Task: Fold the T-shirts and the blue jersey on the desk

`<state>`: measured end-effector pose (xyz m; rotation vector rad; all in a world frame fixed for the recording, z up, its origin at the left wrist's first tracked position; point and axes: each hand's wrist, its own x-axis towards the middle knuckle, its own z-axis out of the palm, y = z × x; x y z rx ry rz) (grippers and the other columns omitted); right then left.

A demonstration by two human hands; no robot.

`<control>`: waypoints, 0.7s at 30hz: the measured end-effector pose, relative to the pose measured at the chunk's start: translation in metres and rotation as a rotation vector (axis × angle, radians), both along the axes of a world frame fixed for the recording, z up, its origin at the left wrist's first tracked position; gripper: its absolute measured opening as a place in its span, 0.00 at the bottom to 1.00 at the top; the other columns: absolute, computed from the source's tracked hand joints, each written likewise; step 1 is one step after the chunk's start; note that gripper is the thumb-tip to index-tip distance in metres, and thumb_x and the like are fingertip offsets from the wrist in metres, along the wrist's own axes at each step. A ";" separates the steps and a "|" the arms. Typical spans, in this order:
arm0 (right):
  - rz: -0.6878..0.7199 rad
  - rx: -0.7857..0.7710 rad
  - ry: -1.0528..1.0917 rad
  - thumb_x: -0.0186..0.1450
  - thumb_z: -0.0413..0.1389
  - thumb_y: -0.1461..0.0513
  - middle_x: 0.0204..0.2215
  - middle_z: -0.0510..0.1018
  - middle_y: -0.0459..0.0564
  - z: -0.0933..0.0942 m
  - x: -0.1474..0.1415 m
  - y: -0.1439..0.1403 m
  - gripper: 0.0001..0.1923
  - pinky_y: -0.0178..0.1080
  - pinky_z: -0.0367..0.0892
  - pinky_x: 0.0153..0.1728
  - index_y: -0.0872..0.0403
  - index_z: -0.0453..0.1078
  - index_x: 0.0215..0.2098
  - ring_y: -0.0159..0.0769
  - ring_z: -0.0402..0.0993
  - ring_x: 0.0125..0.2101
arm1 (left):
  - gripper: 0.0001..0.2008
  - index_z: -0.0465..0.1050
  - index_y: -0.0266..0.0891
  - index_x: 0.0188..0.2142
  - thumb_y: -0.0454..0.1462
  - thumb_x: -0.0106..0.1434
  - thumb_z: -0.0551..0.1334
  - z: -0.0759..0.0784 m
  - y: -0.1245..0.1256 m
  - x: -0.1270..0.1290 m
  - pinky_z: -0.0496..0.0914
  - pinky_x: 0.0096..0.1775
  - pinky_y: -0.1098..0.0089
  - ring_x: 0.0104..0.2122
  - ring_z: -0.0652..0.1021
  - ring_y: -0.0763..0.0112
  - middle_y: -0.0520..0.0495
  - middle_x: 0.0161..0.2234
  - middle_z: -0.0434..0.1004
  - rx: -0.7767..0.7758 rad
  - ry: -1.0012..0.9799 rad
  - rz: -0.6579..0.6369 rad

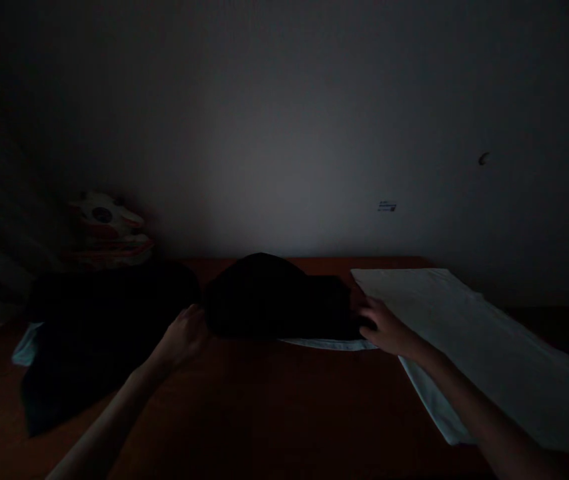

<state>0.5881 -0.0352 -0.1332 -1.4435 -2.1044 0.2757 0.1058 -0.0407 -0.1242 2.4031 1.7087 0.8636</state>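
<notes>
In the dim head view a black folded cloth (274, 303), which looks like a garment, lies across the middle of the surface. Its middle bulges upward, and a pale strip (327, 344) shows along its lower right edge. My left hand (189, 331) is closed at the cloth's left end, its fingertips partly hidden. At the other end, my right hand (384, 328) grips the right edge between thumb and fingers. A white cloth (474, 353) is spread flat beneath and beside my right forearm.
Another black cloth (89, 347) lies at left, with a pale piece (27, 345) sticking out. Behind it stands what looks like a soft toy (107, 217). The reddish-brown surface (264, 413) meets a plain wall (274, 133) bearing a small label (387, 207) and a hook-like mark (483, 159).
</notes>
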 end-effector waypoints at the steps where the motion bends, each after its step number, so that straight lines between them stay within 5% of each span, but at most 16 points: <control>1: 0.006 -0.036 -0.025 0.53 0.57 0.64 0.39 0.79 0.54 -0.001 0.005 -0.005 0.07 0.50 0.67 0.52 0.51 0.76 0.30 0.48 0.75 0.45 | 0.11 0.67 0.43 0.25 0.45 0.60 0.55 -0.003 -0.005 -0.004 0.72 0.34 0.64 0.30 0.77 0.62 0.46 0.29 0.75 -0.038 0.051 -0.009; 6: -0.111 -0.090 0.237 0.67 0.53 0.49 0.39 0.80 0.52 -0.001 -0.029 -0.012 0.15 0.46 0.70 0.47 0.49 0.74 0.41 0.43 0.77 0.41 | 0.20 0.72 0.42 0.33 0.55 0.65 0.55 -0.005 -0.001 0.013 0.74 0.42 0.60 0.37 0.79 0.59 0.45 0.35 0.77 0.027 -0.040 0.114; 11: -0.026 -0.203 0.072 0.57 0.63 0.41 0.51 0.78 0.59 -0.011 -0.089 -0.003 0.35 0.50 0.67 0.53 0.53 0.71 0.54 0.50 0.75 0.51 | 0.25 0.74 0.41 0.50 0.56 0.63 0.60 -0.025 0.031 0.055 0.70 0.53 0.52 0.50 0.77 0.51 0.39 0.49 0.79 0.022 0.009 0.012; 16: 0.043 -0.181 0.023 0.63 0.61 0.52 0.47 0.81 0.59 -0.043 -0.098 0.023 0.18 0.47 0.69 0.51 0.54 0.76 0.47 0.48 0.78 0.48 | 0.16 0.79 0.42 0.44 0.48 0.66 0.61 -0.058 0.052 0.055 0.71 0.50 0.52 0.45 0.78 0.54 0.41 0.45 0.80 -0.045 0.062 0.031; 21: 0.056 0.061 0.317 0.68 0.55 0.51 0.37 0.83 0.53 -0.056 -0.089 0.035 0.14 0.44 0.73 0.45 0.51 0.78 0.39 0.43 0.81 0.40 | 0.13 0.78 0.42 0.36 0.45 0.67 0.59 -0.061 0.048 0.052 0.75 0.44 0.58 0.38 0.79 0.62 0.44 0.37 0.77 0.136 -0.211 0.011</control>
